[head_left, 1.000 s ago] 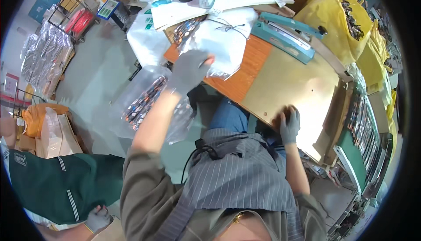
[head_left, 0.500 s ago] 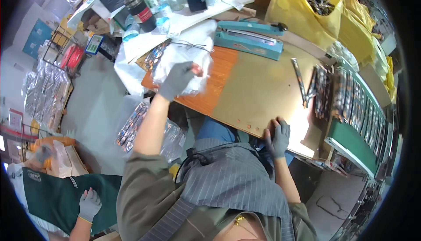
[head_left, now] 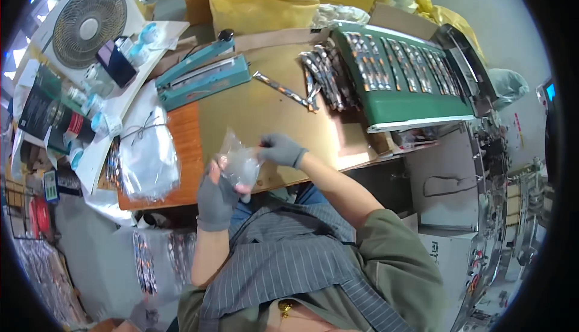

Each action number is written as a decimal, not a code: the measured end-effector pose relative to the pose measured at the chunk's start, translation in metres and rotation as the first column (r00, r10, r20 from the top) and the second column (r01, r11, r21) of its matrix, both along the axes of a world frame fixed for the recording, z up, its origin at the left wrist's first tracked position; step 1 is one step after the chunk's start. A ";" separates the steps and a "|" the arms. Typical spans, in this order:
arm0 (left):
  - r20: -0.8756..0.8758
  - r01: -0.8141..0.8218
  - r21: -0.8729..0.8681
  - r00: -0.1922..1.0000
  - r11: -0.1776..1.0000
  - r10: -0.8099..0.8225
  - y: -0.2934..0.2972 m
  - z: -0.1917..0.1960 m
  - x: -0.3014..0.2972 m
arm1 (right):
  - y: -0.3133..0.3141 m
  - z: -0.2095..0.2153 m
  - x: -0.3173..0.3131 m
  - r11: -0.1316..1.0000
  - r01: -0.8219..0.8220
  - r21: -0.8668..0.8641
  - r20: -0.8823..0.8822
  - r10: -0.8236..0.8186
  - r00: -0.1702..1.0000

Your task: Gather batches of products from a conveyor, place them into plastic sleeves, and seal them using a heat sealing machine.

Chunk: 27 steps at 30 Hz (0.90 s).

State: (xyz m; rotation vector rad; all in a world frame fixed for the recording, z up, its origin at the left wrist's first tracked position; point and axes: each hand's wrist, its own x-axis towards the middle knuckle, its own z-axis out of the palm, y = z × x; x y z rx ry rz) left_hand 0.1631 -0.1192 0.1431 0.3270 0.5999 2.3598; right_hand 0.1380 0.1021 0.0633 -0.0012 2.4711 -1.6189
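Note:
A small transparent plastic bag (head_left: pixel 240 162) is between my two hands, above the near edge of the table. My left hand (head_left: pixel 217 199), in a grey glove with bare fingertips, grips the bag's lower left side with fingers and thumb. At its right edge my right hand (head_left: pixel 282 150), gloved alike, pinches the film with its fingertips. No contents show inside the bag. A stack of transparent bags (head_left: pixel 148 160) lies to the left, with thin dark wire or cord (head_left: pixel 145 128) across it.
A teal bag sealer (head_left: pixel 208 81) stands behind my hands. One narrow patterned strip packet (head_left: pixel 283 92) lies beside a heap of them (head_left: pixel 332 75). More lie in rows on a green conveyor (head_left: pixel 416 105). At left, a white shelf (head_left: pixel 129 99) carries a phone (head_left: pixel 116 63) and jars.
The view has swung to the right. My left hand has come from the bag stack to the table's near edge with a bag. My right hand has lifted off the table edge and meets the bag.

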 end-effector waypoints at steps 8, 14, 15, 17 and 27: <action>-0.685 -0.651 -0.556 0.711 0.517 0.158 0.002 -0.002 -0.044 | 0.126 0.030 -0.059 0.531 0.494 0.689 -0.331 -0.376 0.866; -0.841 -0.836 -0.537 0.520 0.114 -0.152 0.032 -0.096 -0.110 | 0.201 -0.013 -0.085 0.578 0.559 0.595 -0.034 -0.677 0.735; -0.842 -0.860 -0.508 0.486 0.043 -0.234 0.040 -0.103 -0.121 | 0.189 -0.003 -0.091 0.606 0.573 0.552 0.000 -0.687 0.726; -0.830 -0.881 -0.472 0.457 -0.034 -0.319 0.056 -0.117 -0.140 | 0.158 0.016 -0.102 0.567 0.585 0.580 -0.063 -0.685 0.726; -0.786 -0.747 -0.613 0.546 0.257 -0.290 0.148 -0.107 -0.147 | 0.112 -0.031 0.053 0.686 0.695 0.216 -0.212 -0.662 0.719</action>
